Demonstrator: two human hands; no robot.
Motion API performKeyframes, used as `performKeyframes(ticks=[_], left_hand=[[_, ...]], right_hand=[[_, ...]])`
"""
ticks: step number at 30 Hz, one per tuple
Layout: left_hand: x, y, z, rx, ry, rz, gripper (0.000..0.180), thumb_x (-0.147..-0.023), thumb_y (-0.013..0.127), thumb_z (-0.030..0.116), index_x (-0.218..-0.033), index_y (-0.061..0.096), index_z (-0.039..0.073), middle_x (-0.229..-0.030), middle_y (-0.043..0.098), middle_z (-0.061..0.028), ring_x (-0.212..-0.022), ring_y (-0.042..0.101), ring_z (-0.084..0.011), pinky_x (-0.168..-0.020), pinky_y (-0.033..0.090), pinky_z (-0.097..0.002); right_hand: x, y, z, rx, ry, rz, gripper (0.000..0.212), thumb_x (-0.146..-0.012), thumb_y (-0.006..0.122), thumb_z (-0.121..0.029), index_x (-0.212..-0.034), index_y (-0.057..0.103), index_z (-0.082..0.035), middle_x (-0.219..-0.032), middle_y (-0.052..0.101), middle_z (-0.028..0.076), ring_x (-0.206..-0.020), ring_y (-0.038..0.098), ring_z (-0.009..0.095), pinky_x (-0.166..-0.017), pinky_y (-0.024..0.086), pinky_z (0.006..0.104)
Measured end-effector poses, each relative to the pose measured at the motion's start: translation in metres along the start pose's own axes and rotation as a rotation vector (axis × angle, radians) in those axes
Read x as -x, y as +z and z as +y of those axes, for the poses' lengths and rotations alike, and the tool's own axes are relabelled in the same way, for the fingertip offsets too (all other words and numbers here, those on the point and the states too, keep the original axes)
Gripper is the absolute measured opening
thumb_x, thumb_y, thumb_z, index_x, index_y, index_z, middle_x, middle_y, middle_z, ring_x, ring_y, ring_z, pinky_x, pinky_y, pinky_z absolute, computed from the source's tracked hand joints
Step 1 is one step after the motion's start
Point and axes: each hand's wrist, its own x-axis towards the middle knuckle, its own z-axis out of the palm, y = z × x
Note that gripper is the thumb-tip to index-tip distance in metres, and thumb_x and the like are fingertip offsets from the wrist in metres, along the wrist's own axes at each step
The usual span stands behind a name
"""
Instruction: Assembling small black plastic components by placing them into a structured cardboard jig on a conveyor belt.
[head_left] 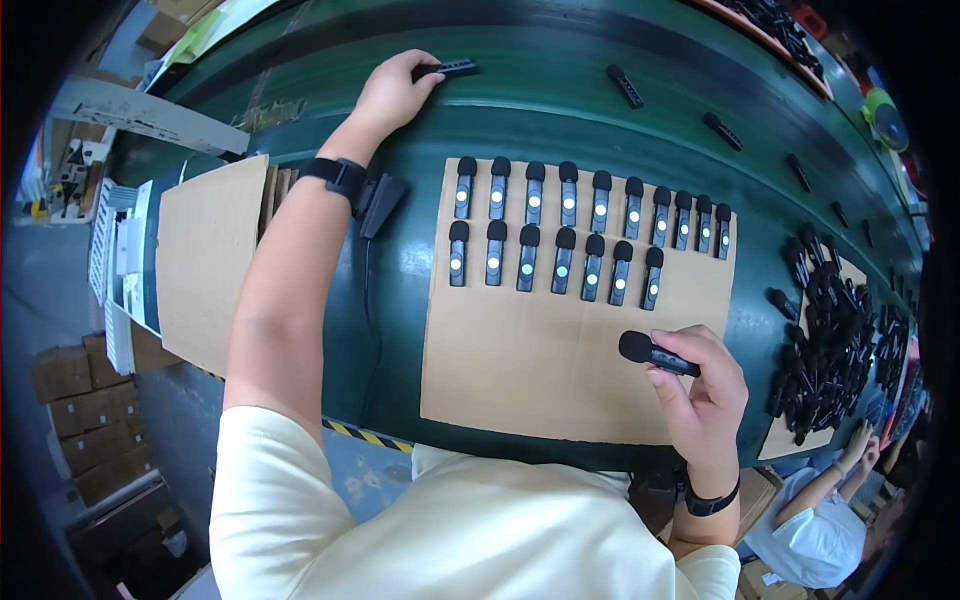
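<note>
My left hand (393,92) reaches far out over the green surface, its fingers closed on one end of a small black clip-on microphone (459,68). Above the cardboard sheet (520,370), my right hand (705,385) pinches another black microphone (672,361), whose foam tip points left. Two rows of similar microphones lie on the sheet. They stand foam end away from me, such as the one at the near row's left (458,255). Most have a white dot on the body; a couple show a greenish one.
Loose microphones, one of them here (625,87), lie spaced along the green belt (540,85). A heap of microphones (825,335) covers cardboard at the right. By my left forearm sits a black device (382,205) with a cable. Cardboard sheets (212,260) lean left. A co-worker (820,520) is lower right.
</note>
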Motion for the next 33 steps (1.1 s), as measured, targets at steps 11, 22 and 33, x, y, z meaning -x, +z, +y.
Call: performKeyframes(ticks=[11,22,33], left_hand=[[0.155,-0.057,0.117,1.495,-0.256,-0.033,0.027,-0.090,0.065,0.000,-0.117,0.062,-0.001,-0.102,0.068,-0.0112,-0.092,0.068,-0.0176,-0.083,0.054,-0.0285],[0.241,-0.054,0.171,1.120,0.024,-0.173,0.029,-0.076,0.077,-0.006,-0.102,0.066,0.000,-0.099,0.068,-0.0110,-0.087,0.065,-0.0180,-0.079,0.052,-0.0298],[0.239,-0.057,0.181,1.089,0.070,-0.202,0.024,-0.077,0.075,-0.005,-0.100,0.066,-0.003,-0.096,0.068,-0.0134,-0.095,0.064,-0.0252,-0.091,0.049,-0.0363]], right_hand=[[0.010,0.009,0.010,-0.118,0.022,0.021,0.029,-0.080,0.073,0.003,-0.107,0.065,0.001,-0.089,0.066,0.011,-0.078,0.063,0.020,-0.069,0.050,0.0279],[0.017,0.019,0.006,-0.240,0.018,-0.064,0.026,-0.082,0.072,0.000,-0.107,0.064,0.003,-0.088,0.064,0.010,-0.081,0.061,0.018,-0.074,0.046,0.0267],[0.021,0.017,0.004,-0.228,0.000,-0.039,0.028,-0.081,0.073,-0.001,-0.107,0.064,0.003,-0.094,0.063,0.012,-0.085,0.059,0.019,-0.076,0.046,0.0279]])
